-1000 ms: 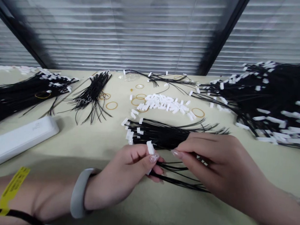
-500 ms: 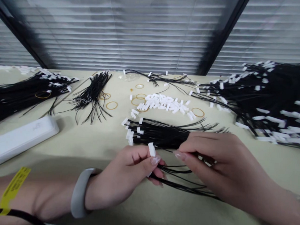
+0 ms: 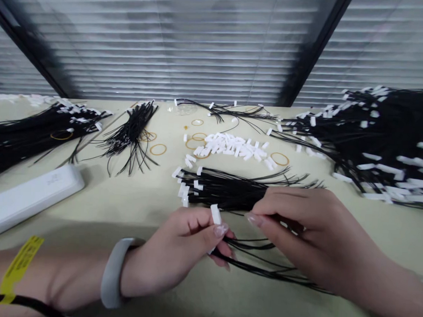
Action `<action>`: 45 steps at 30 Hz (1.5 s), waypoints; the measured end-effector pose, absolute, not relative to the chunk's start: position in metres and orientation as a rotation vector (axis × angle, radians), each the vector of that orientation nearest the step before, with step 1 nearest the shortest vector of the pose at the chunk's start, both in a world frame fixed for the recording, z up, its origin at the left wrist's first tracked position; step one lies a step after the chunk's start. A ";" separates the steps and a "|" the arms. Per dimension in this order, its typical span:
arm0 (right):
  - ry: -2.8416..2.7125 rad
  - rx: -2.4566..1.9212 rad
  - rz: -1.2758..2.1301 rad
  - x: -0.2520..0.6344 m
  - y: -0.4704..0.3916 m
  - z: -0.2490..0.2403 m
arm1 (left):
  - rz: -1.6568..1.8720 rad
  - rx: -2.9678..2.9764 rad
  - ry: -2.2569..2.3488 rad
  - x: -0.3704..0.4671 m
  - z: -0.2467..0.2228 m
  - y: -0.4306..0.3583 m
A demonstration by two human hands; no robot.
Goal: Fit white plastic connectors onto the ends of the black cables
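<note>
Pinching a white connector [image 3: 215, 214] upright between thumb and forefinger, the left hand [image 3: 179, 250] sits just left of the right hand [image 3: 299, 232], which grips loose black wires [image 3: 263, 268] running rightward along the table [image 3: 125, 201].

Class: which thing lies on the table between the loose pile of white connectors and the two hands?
In the head view, a bundle of black wires with white connectors on its left ends lies between the pile of white connectors and both hands.
</note>
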State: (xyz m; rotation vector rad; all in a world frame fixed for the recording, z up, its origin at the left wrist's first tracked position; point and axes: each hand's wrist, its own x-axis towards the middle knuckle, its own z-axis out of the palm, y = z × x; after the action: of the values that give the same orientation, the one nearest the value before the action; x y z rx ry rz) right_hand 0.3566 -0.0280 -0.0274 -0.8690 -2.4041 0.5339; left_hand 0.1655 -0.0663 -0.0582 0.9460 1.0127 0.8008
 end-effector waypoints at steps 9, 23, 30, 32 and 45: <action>-2.343 -0.897 0.490 0.348 -0.029 -0.035 | 0.736 0.994 1.007 0.165 -0.060 -0.066; -2.305 -0.917 0.582 0.340 -0.034 -0.041 | 0.621 1.105 0.987 0.162 -0.061 -0.067; -2.518 -1.008 0.329 0.345 -0.033 -0.044 | 0.619 1.087 0.964 0.162 -0.063 -0.064; -2.582 -0.962 0.194 0.347 -0.032 -0.047 | 0.620 1.080 0.959 0.162 -0.064 -0.065; -2.730 -0.819 -0.078 0.349 -0.035 -0.049 | 0.602 1.116 0.946 0.162 -0.064 -0.067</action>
State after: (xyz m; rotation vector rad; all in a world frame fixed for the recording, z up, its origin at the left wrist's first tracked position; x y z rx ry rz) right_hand 0.3487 -0.0346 -0.0491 -0.8193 -2.7297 -0.0783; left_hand 0.1621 -0.0673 -0.0644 1.1163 0.9462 0.6017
